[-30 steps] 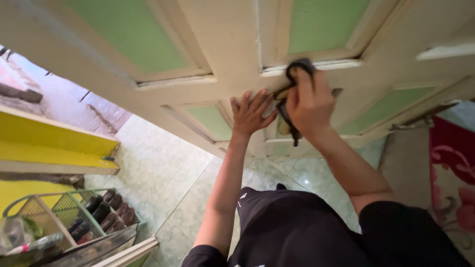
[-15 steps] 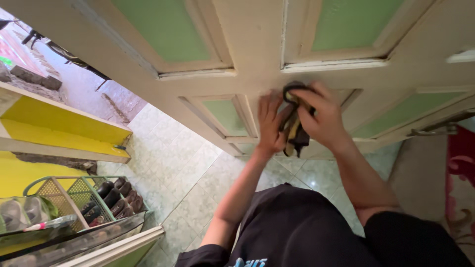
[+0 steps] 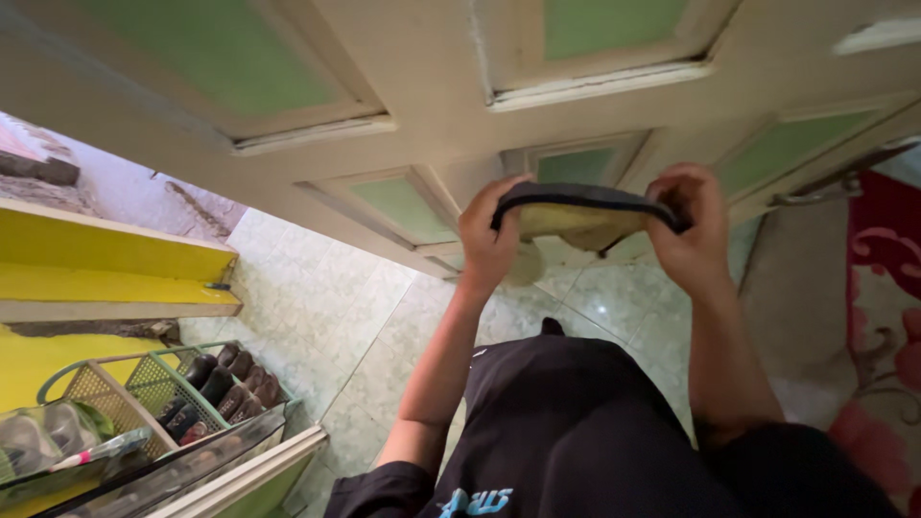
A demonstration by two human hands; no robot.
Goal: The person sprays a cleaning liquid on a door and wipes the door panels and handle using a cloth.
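Cloth (image 3: pixel 576 213), dark outside and yellow within, hangs stretched between both hands in front of the door (image 3: pixel 441 86). From my feed, the left hand (image 3: pixel 487 240) pinches one end, fingers curled over the dark edge with the thumb beneath; the right hand (image 3: pixel 693 230) is clenched on the other end, so the cloth sags a little in the middle, spread flat, I judge, to show its face. It sits just off the door's cream frame, below a green panel (image 3: pixel 578 165) that lies just beyond the fingertips, touching nothing but the fingers. Under the wrists runs pale tiled floor (image 3: pixel 317 307); a red rug (image 3: pixel 883 278) lies past the right hand, and a rack of shoes (image 3: pixel 206 388) stands well off beyond the left elbow.
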